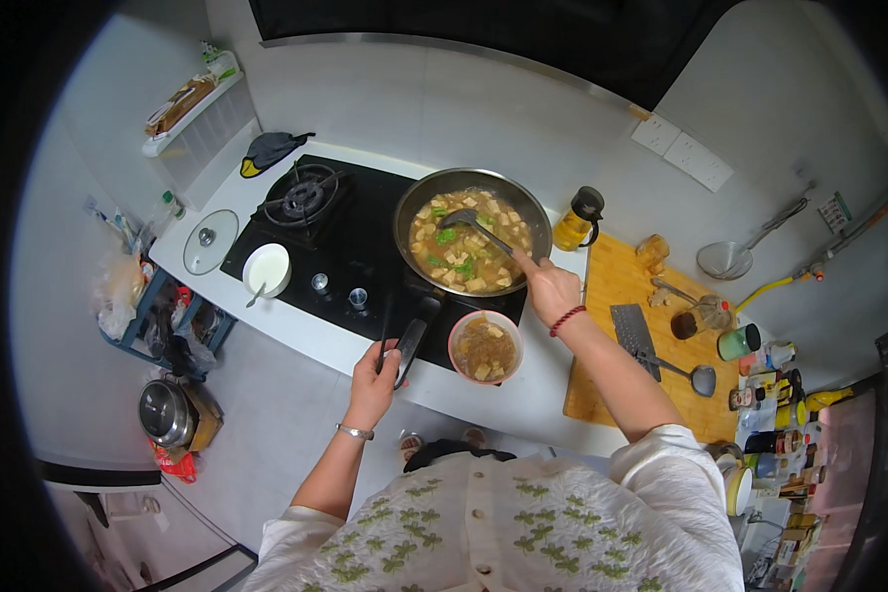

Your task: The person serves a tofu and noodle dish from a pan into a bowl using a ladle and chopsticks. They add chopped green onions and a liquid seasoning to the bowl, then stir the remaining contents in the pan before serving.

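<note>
My left hand [374, 381] is closed around the black handle [412, 342] of a wide wok. Dark thin sticks [385, 325], apparently chopsticks, also rise from its grip. My right hand [553, 288] grips the handle of a dark ladle [460, 217], whose head rests in the food. Inside the wok [401, 248] is a brothy stew [476, 244] with tofu cubes and green leaves. Between my hands, at the hob's front edge, stands a pink-rimmed bowl [519, 348] holding noodle-like strands and tofu in broth.
Left on the hob [340, 259] are a bare burner [303, 194] and a white bowl [281, 285] with a spoon. A glass lid [211, 240] lies beyond. To the right, an oil jug [579, 218] stands by a cutting board [584, 392] with a cleaver [631, 333] and a turner [701, 380].
</note>
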{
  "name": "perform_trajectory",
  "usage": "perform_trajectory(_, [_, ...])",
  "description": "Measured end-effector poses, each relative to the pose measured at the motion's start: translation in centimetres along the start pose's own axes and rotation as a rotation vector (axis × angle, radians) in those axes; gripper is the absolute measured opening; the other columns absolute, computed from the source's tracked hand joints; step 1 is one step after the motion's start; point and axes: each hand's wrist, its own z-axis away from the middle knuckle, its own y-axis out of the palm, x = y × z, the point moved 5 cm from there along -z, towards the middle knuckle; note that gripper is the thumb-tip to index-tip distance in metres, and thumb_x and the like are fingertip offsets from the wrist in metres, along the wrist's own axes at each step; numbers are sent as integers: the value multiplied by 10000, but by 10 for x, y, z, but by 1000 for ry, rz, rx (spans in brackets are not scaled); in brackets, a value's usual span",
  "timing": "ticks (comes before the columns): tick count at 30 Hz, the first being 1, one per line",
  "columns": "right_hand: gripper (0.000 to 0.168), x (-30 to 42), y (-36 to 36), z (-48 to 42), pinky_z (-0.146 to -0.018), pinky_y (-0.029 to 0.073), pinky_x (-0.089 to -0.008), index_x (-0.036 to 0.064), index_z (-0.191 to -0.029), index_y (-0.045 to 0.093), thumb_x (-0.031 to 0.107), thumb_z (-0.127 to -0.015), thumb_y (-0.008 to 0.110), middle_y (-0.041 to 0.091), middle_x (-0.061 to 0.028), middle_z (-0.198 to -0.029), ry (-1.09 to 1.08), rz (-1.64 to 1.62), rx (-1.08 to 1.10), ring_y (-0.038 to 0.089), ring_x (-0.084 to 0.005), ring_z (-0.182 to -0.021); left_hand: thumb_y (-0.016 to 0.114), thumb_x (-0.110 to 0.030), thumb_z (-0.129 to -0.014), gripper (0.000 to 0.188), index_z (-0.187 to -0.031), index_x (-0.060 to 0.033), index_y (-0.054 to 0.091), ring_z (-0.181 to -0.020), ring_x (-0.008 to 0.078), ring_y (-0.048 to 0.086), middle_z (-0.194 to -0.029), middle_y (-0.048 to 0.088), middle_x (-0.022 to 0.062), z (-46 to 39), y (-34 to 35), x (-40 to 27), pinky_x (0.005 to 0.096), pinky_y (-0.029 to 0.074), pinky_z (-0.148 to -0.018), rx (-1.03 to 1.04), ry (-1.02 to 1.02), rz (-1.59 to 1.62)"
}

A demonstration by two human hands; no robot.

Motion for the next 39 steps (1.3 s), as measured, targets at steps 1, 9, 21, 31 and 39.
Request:
perform_trajectory(1, [535, -6, -7, 6, -537, 509, -403, 193, -1279, 537, 13, -775, 530, 605, -139, -765, 1, -9, 24, 638, -303, -635, 545, -176, -943, 255, -1117, 9, 571, -561, 34, 424, -654, 453, -46, 0, 0, 0, 237, 494, -528, -1, 4, -4])
perform_trajectory(9, [384, -37, 3, 5, -550, 482, -437, 203, -1251, 566, 119, -881, 511, 620, -141, -749, 155, -5, -36, 614, -333, -653, 549, -189, -945, 271, -1131, 5, 584, -564, 44, 464, -680, 498, -41, -1, 0, 3, 227, 458, -517, 5, -2, 17])
perform_trajectory(21, [451, 32, -105, 43, -806, 429, -384, 83, -1196, 569, 201, -779, 695, 610, -84, -1043, -187, -343, -276, 572, -280, -926, 360, -354, -1017, 402, -974, -20, 581, -494, 54, 328, -740, 514, 14, 30, -54, -142, 193, 271, -471, -170, 359, 337])
perform_trajectory(31, [400, 98, -150, 112, -657, 462, -306, 17, -1026, 687, 384, -916, 570, 589, -108, -848, -212, -1076, -348, 580, -216, -740, 290, -467, -1006, 557, -1195, -11, 549, -1058, 198, 535, -1141, 599, 91, 31, 137, -135, 370, 391, -962, 533, -129, 757])
perform_trajectory(39, [391, -1, -82, 153, -592, 403, -254, -29, -894, 670, 226, -990, 390, 545, -62, -747, 370, -1086, -37, 511, -123, -612, 534, -362, -953, 496, -1335, -76, 397, -1014, 243, 623, -1150, 591, 149, 48, 82, 80, 366, 527, -838, 344, -825, 421])
